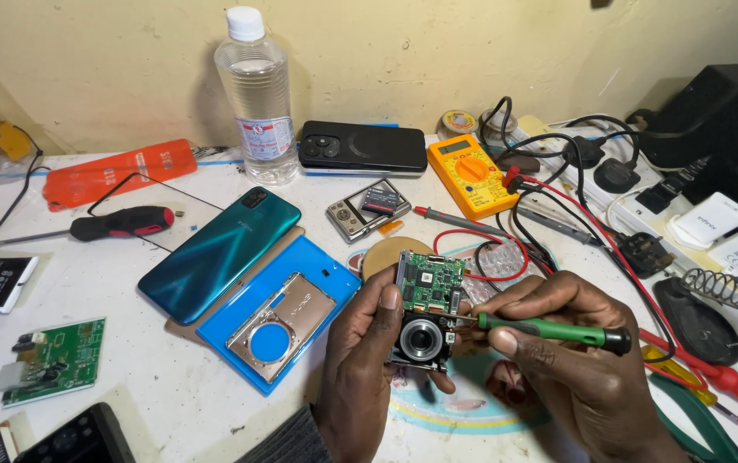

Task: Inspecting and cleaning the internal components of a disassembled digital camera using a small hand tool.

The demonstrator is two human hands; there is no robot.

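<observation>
While left hand (pixel 360 360) cradles camera (pixel 424 319), right hand (pixel 557 351) angles screwdriver (pixel 549 329), seemingly touching.

Single head view, close above cluttered workbench (pixel 171 377), facing down toward wall.

Teal phone (pixel 219 253), yellow multimeter (pixel 472 174), clear bottle (pixel 258 99).

An opened camera module (pixel 424 317), green board uppermost, meets a green-handled screwdriver (pixel 549 329) tip.
</observation>
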